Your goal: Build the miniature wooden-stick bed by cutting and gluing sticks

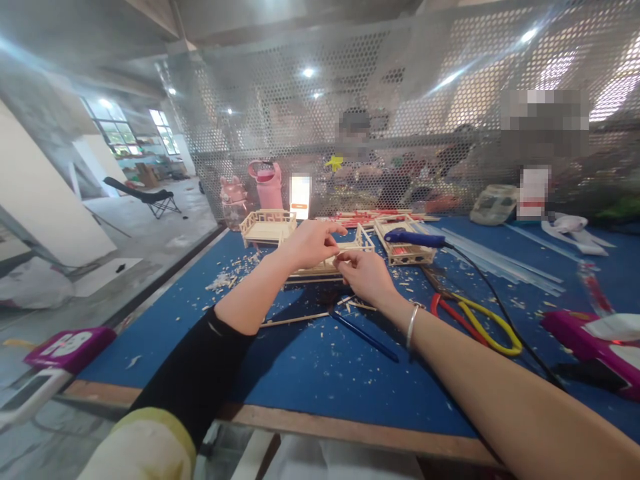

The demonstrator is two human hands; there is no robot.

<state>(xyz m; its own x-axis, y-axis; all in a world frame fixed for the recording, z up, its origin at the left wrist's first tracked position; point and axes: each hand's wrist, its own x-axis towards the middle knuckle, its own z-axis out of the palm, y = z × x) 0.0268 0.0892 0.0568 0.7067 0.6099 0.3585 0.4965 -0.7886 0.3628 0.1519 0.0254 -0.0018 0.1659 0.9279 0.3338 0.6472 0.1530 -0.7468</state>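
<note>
In the middle of the blue table, my left hand (311,245) is bent over a small frame of pale wooden sticks (313,272), its thumb and fingers drawn together. My right hand (367,273) pinches close beside it at the frame's right part. Whatever lies between the fingertips of either hand is too small to make out. Behind my left wrist stands a finished-looking miniature wooden bed (267,230) with railings. To the right is another stick-built piece (407,250), with a blue-handled tool (415,238) and its black cord resting over it.
Blue-handled pliers (365,337) and a thin stick (295,320) lie before my hands. Red-and-yellow-handled scissors (480,323), clear glue sticks (505,260) and a purple device (595,347) are at right. Pink bottle (270,187), lit phone (300,197) and perforated screen (280,100) stand behind.
</note>
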